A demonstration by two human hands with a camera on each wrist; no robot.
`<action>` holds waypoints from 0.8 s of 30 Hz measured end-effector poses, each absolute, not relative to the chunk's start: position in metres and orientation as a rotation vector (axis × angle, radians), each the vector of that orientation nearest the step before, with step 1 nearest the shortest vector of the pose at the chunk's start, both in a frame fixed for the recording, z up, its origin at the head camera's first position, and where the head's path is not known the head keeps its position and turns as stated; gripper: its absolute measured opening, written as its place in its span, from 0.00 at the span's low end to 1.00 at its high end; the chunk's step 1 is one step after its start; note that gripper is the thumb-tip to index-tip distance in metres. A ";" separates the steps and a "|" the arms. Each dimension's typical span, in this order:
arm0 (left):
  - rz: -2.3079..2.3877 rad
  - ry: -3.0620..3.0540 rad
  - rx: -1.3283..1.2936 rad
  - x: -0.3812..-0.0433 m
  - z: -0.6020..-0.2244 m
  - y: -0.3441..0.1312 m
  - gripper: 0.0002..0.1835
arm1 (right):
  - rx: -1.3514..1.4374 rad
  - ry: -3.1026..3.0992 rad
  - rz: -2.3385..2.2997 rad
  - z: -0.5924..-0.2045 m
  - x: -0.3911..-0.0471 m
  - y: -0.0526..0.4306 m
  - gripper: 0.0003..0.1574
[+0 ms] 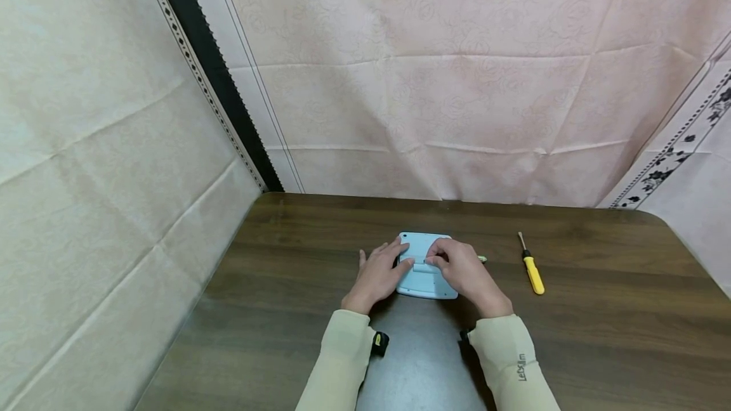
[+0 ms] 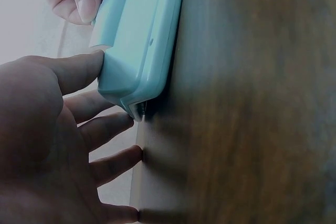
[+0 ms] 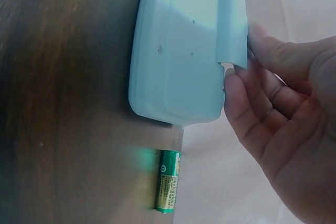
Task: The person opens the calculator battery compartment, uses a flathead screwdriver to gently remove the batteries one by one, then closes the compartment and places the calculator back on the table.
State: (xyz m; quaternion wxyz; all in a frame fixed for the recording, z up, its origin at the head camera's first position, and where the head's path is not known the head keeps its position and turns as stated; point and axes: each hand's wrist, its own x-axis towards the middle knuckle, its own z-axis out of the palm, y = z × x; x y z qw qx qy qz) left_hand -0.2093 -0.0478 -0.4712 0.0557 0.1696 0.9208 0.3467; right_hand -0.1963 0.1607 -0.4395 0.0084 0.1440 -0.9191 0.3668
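A light blue plastic device lies on the table with small holes in its upward face; its other face is hidden. My left hand rests at its left side, fingers spread, with thumb and fingertips touching the casing. My right hand pinches the edge of a light blue battery cover between thumb and fingers. In the right wrist view, this cover stands raised from the casing. Beside the device, a green and gold battery lies on the table, mostly hidden behind the right hand in the head view.
To the right, a screwdriver with a yellow handle lies on the brown wooden table. Pale cloth hangs behind the table's far edge, and more cloth covers both sides. A grey surface shows between the forearms.
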 end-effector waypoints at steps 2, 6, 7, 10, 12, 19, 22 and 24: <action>1.054 2.796 0.516 -0.209 -0.472 -0.048 0.29 | 0.455 -2.867 1.138 -0.439 -0.196 0.160 0.04; 1.052 2.797 0.519 -0.210 -0.473 -0.048 0.29 | 0.467 -2.852 1.095 -0.440 -0.196 0.159 0.04; 1.051 2.797 0.518 -0.210 -0.472 -0.048 0.29 | 0.469 -2.849 1.082 -0.441 -0.196 0.159 0.04; 1.049 2.796 0.513 -0.210 -0.472 -0.048 0.28 | 0.460 -2.844 1.044 -0.440 -0.195 0.158 0.05; 1.051 2.796 0.511 -0.210 -0.472 -0.048 0.28 | 0.452 -2.847 1.019 -0.441 -0.195 0.158 0.04; 1.057 2.786 0.501 -0.209 -0.472 -0.047 0.28 | 0.438 -2.852 0.924 -0.443 -0.196 0.157 0.03; 1.059 2.788 0.506 -0.209 -0.472 -0.048 0.29 | 0.431 -2.852 0.907 -0.444 -0.196 0.157 0.03; 1.059 2.791 0.512 -0.209 -0.472 -0.048 0.29 | 0.434 -2.850 0.897 -0.445 -0.196 0.156 0.03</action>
